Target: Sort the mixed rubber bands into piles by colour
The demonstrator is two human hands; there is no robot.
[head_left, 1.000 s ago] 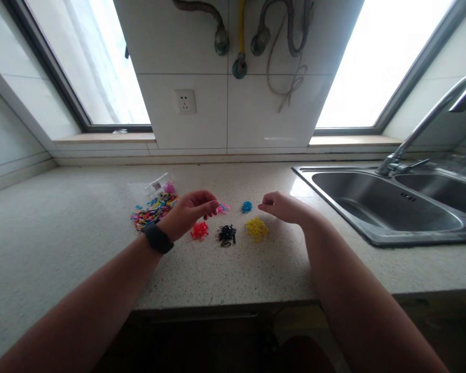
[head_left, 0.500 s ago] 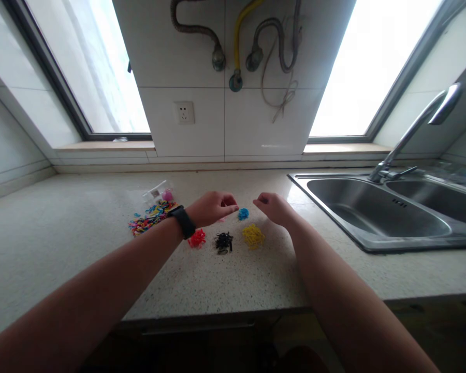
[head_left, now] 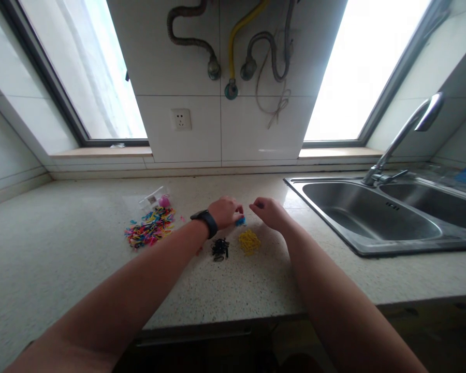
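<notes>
Blue elastic-band pile (head_left: 240, 221): clock centre in the head view, partly covered by the left hand (head_left: 225, 211).
Left fingers: bent down at the blue pile; cannot tell whether they grasp a band.
Right hand (head_left: 267, 211): at two o'clock, fingers curled inward, nothing visibly gripped; cannot tell for sure.
Separated colours: yellow band pile (head_left: 249, 242) at five, black band pile (head_left: 219, 249) at seven, apparently done so far.
Mixed multicoloured heap (head_left: 150, 228): at nine; much seems left unseparated.
Speckled pale stone counter (head_left: 62, 248): beneath everything.
Double-bowl steel sink (head_left: 404, 246): at three.
White tiled wall (head_left: 244, 137): at twelve, between bright windows.
</notes>
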